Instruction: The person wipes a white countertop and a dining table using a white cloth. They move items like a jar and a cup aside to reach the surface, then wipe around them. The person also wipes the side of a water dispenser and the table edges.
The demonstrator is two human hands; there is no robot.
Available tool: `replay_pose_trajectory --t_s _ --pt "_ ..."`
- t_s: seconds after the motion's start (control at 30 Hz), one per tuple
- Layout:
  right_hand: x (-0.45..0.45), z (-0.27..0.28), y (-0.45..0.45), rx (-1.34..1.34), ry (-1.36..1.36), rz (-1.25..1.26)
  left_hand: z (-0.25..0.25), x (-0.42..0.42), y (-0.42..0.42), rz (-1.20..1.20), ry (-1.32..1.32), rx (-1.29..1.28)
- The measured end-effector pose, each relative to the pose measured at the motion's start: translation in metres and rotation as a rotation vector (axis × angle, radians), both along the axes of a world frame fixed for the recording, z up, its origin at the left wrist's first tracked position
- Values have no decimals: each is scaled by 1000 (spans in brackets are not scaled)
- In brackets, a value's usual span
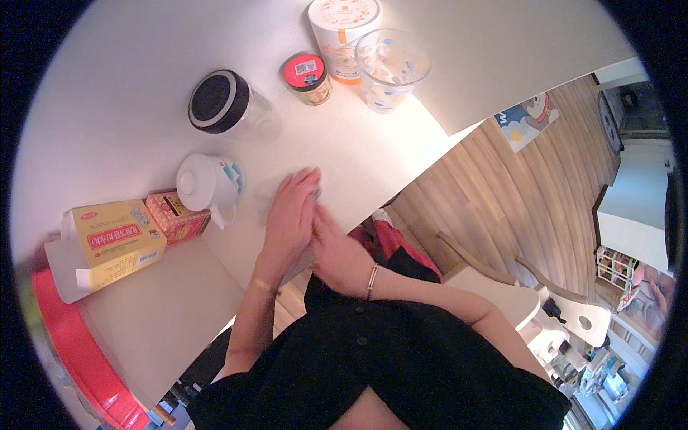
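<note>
My left hand (290,217) and my right hand (341,255) are pressed together in front of my body, above the white tabletop's (371,177) near edge. The fingers are blurred, and the space between the palms is hidden, so whether anything is held there cannot be told. Left of my left hand stands a white lidded pot (201,185) with a blue-green print. Behind it is a clear jar with a black lid (220,102). Farther back stand a small red-lidded tub (309,78), a white canister (341,40) with orange print, and a clear patterned cup (389,75).
An opened yellow carton (115,239) and a red patterned box (177,215) lie at the left, near a red curved band (80,344). Right of the table is a wooden floor (462,183) with a white wood-framed chair (489,290) and a picture mat (527,121).
</note>
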State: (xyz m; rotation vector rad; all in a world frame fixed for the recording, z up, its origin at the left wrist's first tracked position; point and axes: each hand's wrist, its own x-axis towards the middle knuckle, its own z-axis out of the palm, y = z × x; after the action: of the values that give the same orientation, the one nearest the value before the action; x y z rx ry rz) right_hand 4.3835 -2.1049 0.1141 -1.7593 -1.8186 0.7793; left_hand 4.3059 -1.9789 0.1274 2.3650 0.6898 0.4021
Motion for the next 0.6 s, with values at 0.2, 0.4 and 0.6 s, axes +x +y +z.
replay_pose_trajectory --t_s 0.2,0.4,0.6 --pt "-1 -19 -9 87 22 -16 -10 -21 -9 -76 88 32" --pt "-1 1 -7 -7 -63 83 1 -11 -7 -12 22 -8" --pt "9 5 -9 27 6 15 -22 -33 -4 -88 69 95"
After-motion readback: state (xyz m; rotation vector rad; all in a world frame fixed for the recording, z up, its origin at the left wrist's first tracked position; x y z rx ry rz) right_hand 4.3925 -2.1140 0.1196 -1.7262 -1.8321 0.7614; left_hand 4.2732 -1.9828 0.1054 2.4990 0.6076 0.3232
